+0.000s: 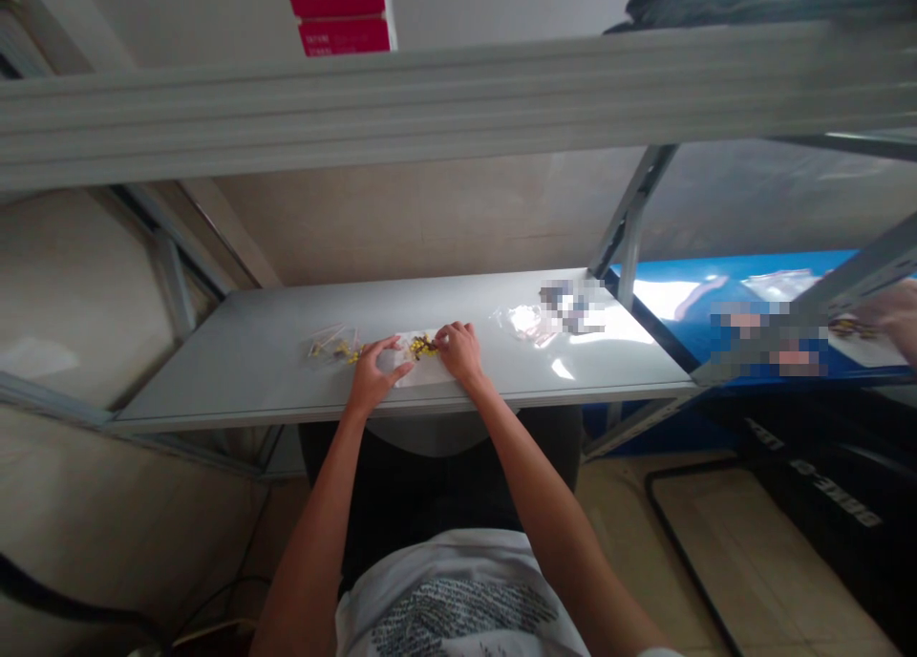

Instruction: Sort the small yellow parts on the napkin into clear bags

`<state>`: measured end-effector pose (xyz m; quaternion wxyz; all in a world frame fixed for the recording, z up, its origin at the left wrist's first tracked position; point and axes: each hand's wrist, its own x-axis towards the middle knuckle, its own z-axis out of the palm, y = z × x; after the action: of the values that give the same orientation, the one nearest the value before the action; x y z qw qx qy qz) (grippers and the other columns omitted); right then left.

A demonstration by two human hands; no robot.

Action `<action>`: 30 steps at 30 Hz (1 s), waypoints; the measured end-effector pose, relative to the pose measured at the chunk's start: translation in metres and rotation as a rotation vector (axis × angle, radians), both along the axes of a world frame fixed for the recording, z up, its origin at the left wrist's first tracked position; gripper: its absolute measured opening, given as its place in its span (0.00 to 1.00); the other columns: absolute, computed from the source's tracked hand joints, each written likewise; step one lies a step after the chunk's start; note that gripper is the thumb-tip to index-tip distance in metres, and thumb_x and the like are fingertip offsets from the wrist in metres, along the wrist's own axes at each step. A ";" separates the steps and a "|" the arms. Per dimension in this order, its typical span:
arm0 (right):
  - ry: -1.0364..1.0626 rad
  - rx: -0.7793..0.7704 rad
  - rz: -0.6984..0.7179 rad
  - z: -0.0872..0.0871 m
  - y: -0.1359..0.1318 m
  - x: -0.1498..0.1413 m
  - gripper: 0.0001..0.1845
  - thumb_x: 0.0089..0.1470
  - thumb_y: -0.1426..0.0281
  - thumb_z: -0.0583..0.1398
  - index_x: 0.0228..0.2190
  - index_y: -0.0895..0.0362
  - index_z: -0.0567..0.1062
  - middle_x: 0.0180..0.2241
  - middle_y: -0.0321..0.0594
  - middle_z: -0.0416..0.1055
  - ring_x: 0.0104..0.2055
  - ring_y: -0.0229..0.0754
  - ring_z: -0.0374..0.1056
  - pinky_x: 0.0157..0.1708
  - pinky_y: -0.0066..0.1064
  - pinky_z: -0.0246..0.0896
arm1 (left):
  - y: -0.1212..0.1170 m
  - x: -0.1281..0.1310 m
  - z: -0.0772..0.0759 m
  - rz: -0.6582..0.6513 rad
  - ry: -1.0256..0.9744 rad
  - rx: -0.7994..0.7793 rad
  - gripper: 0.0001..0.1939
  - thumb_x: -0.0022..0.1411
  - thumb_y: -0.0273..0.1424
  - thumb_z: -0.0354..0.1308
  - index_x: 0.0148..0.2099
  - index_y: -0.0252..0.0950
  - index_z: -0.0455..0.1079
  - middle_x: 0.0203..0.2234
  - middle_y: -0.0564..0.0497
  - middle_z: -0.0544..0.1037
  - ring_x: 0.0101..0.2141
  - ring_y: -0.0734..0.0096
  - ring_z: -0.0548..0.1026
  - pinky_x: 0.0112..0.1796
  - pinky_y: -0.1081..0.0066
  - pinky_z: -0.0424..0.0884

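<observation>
A small white sheet (428, 375) lies on the grey shelf board (250, 351) in front of me. On it is a little cluster of yellow and dark brown pieces (422, 346), too small to name. My left hand (373, 375) rests at the sheet's left edge, thumb and forefinger spread wide apart. From the right, my right hand (459, 349) reaches over the cluster with its fingertips pinched together at the pieces. Whatever lies between those fingertips is hidden. Just left of my left hand are a clear plastic bag with yellow bits and thin pale sticks (335, 344).
Clear plastic packaging (528, 325) lies to the right, beside a blurred-out patch. An upper shelf beam (430, 113) crosses above my hands. Metal posts (634, 218) frame the board. Another person's hand (895, 315) is over a blue table (666, 294) at far right.
</observation>
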<state>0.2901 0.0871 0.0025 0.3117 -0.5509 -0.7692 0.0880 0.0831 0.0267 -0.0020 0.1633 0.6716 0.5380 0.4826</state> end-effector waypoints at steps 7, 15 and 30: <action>0.026 0.004 0.038 -0.003 0.001 0.002 0.11 0.62 0.77 0.58 0.34 0.55 0.80 0.37 0.43 0.79 0.40 0.45 0.68 0.48 0.36 0.53 | 0.000 0.000 0.000 0.001 0.004 0.000 0.28 0.54 0.42 0.71 0.56 0.40 0.74 0.48 0.47 0.81 0.52 0.54 0.76 0.56 0.54 0.69; 0.026 -0.038 0.036 -0.002 0.001 0.000 0.10 0.62 0.73 0.61 0.32 0.55 0.82 0.37 0.43 0.79 0.39 0.44 0.68 0.48 0.35 0.53 | 0.000 -0.001 0.001 -0.003 0.014 -0.011 0.29 0.55 0.43 0.70 0.57 0.40 0.73 0.49 0.46 0.80 0.52 0.54 0.76 0.57 0.54 0.69; 0.408 0.028 0.066 0.006 -0.010 0.003 0.09 0.62 0.71 0.58 0.39 0.56 0.80 0.39 0.40 0.80 0.34 0.39 0.71 0.41 0.30 0.64 | -0.006 0.006 0.012 -0.057 0.063 0.008 0.27 0.57 0.43 0.69 0.56 0.41 0.73 0.48 0.46 0.80 0.53 0.54 0.74 0.59 0.54 0.66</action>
<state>0.2928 0.0774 0.0086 0.4656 -0.4918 -0.7088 0.1972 0.0892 0.0206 0.0097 0.1573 0.7023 0.5213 0.4586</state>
